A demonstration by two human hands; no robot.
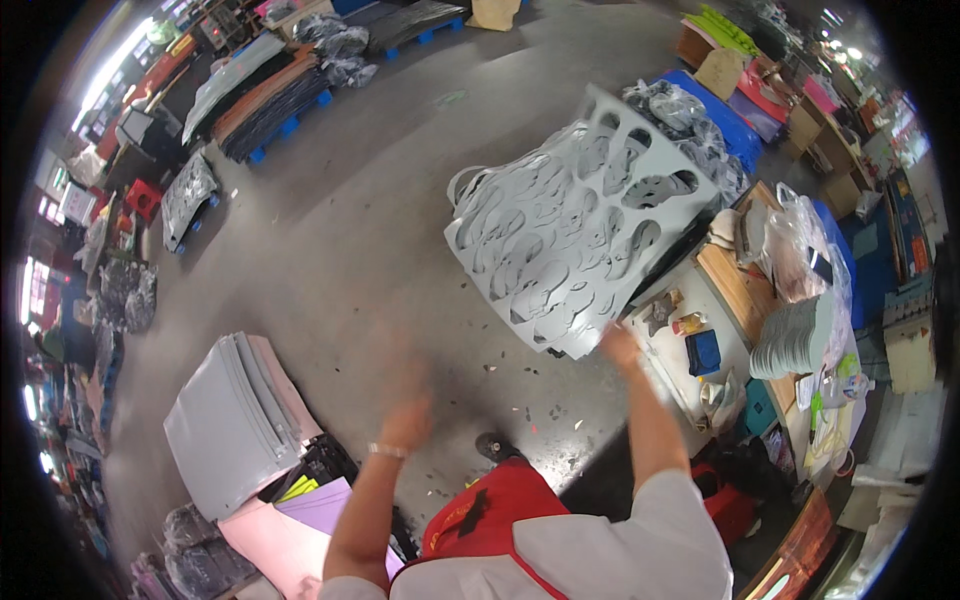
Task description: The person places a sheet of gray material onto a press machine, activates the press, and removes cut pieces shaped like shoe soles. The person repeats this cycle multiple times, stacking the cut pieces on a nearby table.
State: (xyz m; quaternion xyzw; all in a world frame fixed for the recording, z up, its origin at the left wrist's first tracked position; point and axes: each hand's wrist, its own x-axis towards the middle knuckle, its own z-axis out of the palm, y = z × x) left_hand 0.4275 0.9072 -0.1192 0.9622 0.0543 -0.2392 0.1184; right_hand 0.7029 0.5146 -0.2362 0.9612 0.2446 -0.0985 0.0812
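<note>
Here, the right hand (620, 345) is seen at the near right edge of a pile of grey cut-out sheets (575, 235), located right of centre on the far side. Whether the edge is gripped or only touched cannot be told, nor how far the fingers are opened. The left hand (408, 420) is blurred above the grey floor (390, 240), well apart from the pile; its openness, and whether anything is held, cannot be told. On the near left, plain grey sheets (225, 430) are stacked, with a purple sheet (320, 507) and a pink sheet (275, 545) laid nearer. On the right, a dark blue box (703, 352) is placed beside stacked grey pieces (793, 338). A red apron (490, 505) is worn.
</note>
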